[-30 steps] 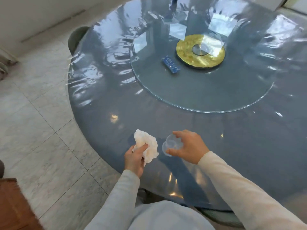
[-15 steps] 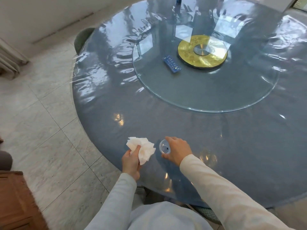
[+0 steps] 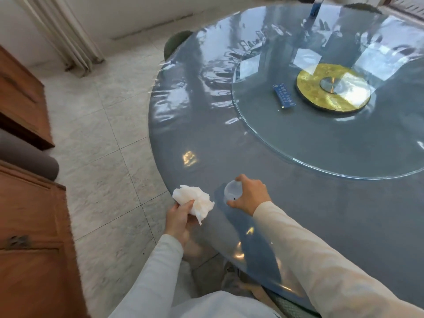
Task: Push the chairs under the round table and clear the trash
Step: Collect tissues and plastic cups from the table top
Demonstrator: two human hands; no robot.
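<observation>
Left hand (image 3: 177, 218) tight around crumpled tissue (image 3: 195, 199); right hand (image 3: 252, 196) in fingertip pinch on clear, perhaps plastic, cup (image 3: 232, 191).

The round table (image 3: 183, 134) hides most of the far chair (image 3: 175, 43) — the near chair (image 3: 286, 305) runs off the bottom edge.

The scene is lit brightly by daylight. Strong glare and rippled window reflections are seen on the far part of the round table (image 3: 206, 88) and on its glass turntable (image 3: 309, 143). A soft shadow is cast on the tabletop beneath the right sleeve (image 3: 321, 260). Wide-angle curvature is evident at the edges, and the wooden cabinet (image 3: 34, 260) is rendered blurred.
</observation>
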